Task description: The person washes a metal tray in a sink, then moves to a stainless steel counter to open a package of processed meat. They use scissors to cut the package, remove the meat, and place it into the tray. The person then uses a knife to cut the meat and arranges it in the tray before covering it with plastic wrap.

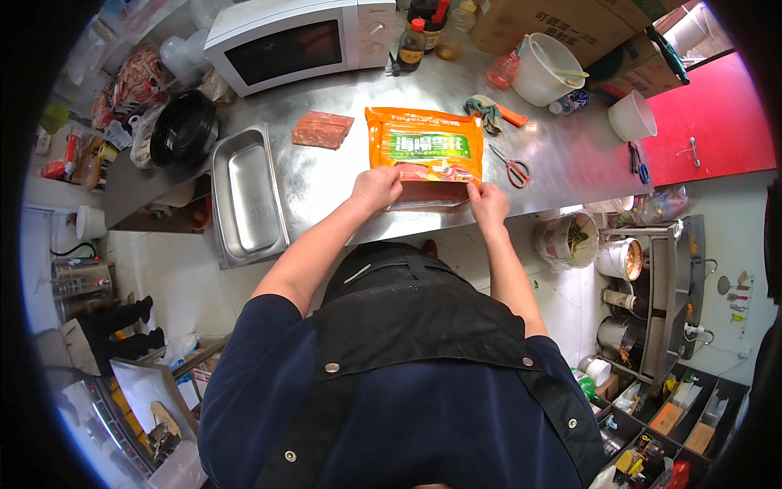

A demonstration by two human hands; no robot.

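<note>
An orange plastic food packet [426,143] with a green printed panel lies on the stainless steel table in front of me. My left hand [377,188] pinches the near left corner of its edge. At the near right corner my right hand [489,205] grips the same edge. Between the hands the near end gapes, and the inside of the packet shows. To the left of the packet rests a stack of reddish, marbled meat slices [322,129]. Scissors with red and black handles [513,166] lie with spread blades just right of the packet.
A steel pan [281,214] sits at the table's left edge, near a black bowl [183,128]. Behind stand a microwave [287,49], a sauce bottle [412,46] and a white bucket [547,73]. A cloth [484,113] lies right of the packet. Another person's legs [122,333] show at far left.
</note>
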